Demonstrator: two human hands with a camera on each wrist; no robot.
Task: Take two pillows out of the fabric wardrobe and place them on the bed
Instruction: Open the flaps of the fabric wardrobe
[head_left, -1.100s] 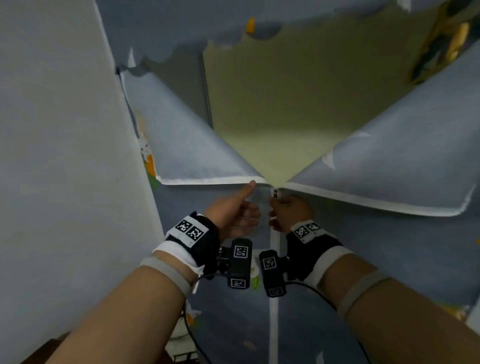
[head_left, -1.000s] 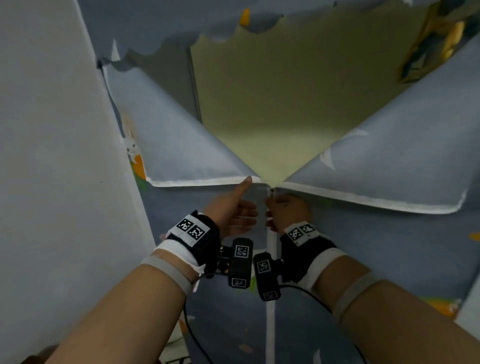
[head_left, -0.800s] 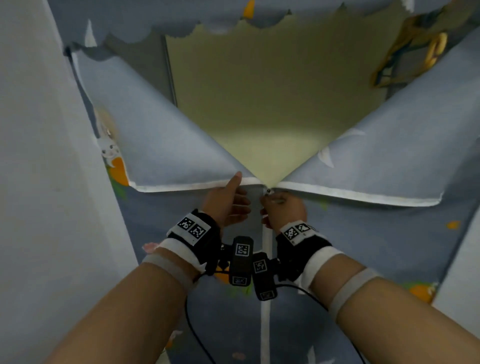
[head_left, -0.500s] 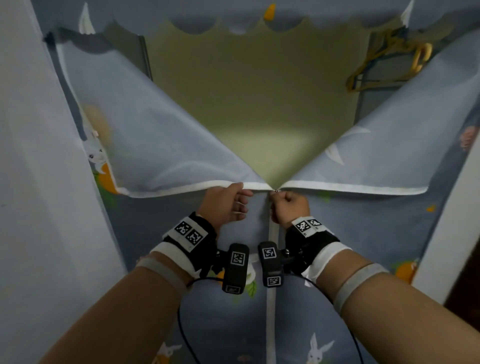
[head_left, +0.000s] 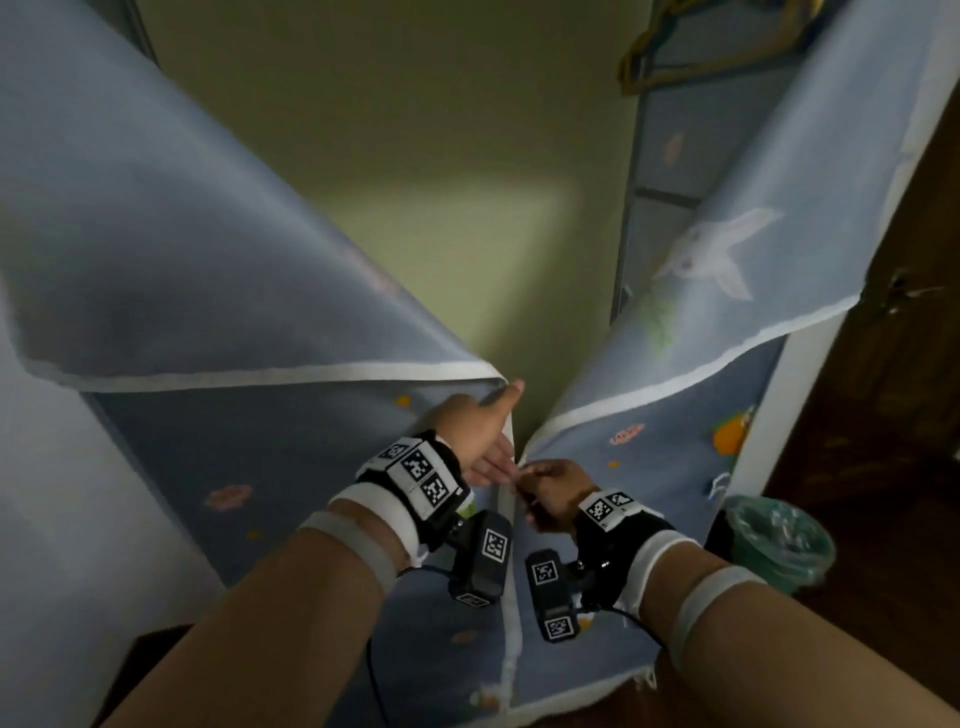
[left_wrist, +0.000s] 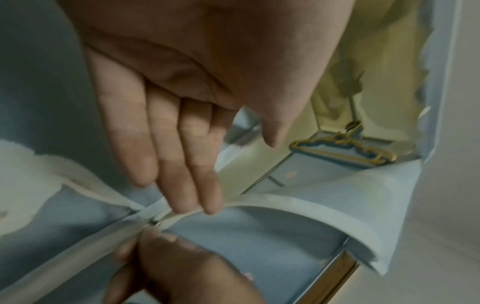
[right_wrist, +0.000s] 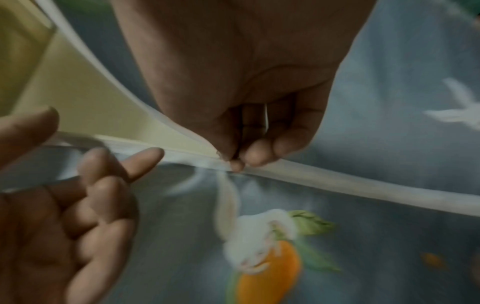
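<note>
The blue fabric wardrobe (head_left: 291, 467) with rabbit and carrot prints stands partly unzipped. Its left flap (head_left: 208, 260) and right flap (head_left: 727, 291) fold outward and show an olive back wall (head_left: 415, 156); no pillow is visible. My right hand (head_left: 550, 488) pinches the zipper pull (left_wrist: 154, 223) on the white centre seam, thumb and fingertips (right_wrist: 233, 160) pressed together. My left hand (head_left: 483, 441) is just left of it, with straight fingers (left_wrist: 187, 164) touching the left flap's white edge.
Yellow hangers (head_left: 675, 47) hang at the wardrobe's upper right. A bin with a green liner (head_left: 774, 540) stands on the floor at the right, beside dark wood (head_left: 883, 415). A white wall (head_left: 52, 519) closes off the left side.
Both hands have moved down the seam and the opening has grown longer. My left hand's fingers, curled on the flap edge half a second ago, are now straight.
</note>
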